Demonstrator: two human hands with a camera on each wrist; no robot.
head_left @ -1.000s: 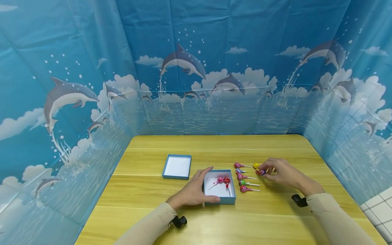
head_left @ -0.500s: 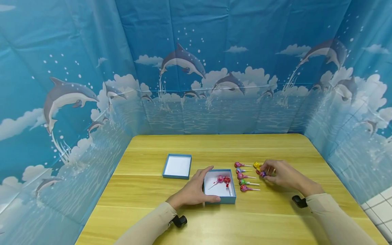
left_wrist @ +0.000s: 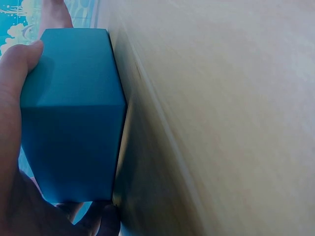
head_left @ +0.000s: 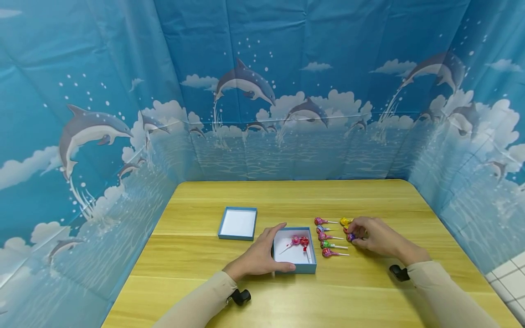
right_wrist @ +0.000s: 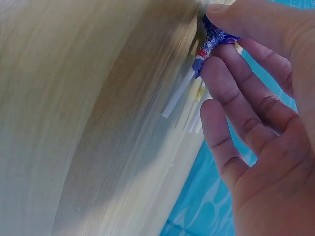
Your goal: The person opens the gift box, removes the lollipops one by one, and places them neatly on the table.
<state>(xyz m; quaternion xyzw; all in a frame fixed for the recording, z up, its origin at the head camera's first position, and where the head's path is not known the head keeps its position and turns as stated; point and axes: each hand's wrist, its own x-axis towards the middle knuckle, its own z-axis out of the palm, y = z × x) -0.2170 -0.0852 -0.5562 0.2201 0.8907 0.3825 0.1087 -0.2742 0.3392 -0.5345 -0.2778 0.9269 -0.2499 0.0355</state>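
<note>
My left hand (head_left: 262,254) holds the open blue box (head_left: 301,269), thumb on its front wall and fingers along its left side. In the left wrist view the thumb lies on a side of the blue box (left_wrist: 74,147). Two lollipops, one pink (head_left: 295,240) and one red (head_left: 304,241), lie inside it. My right hand (head_left: 375,234) pinches a purple-blue wrapped lollipop (head_left: 350,237) by its head, at the table surface. Its white stick points away from the fingers in the right wrist view, where the lollipop (right_wrist: 212,37) sits between thumb and fingers.
A column of several wrapped lollipops (head_left: 326,244) lies right of the box, sticks pointing right. Beside my right fingers are a yellow lollipop (head_left: 345,221) and a partly hidden red-orange one. The shallow box lid (head_left: 238,223) lies inside up at left on the wooden table (head_left: 184,269).
My right hand has shifted slightly toward me with the purple-blue lollipop, from against the yellow one to below the red-orange one. The left hand and box stay still.
</note>
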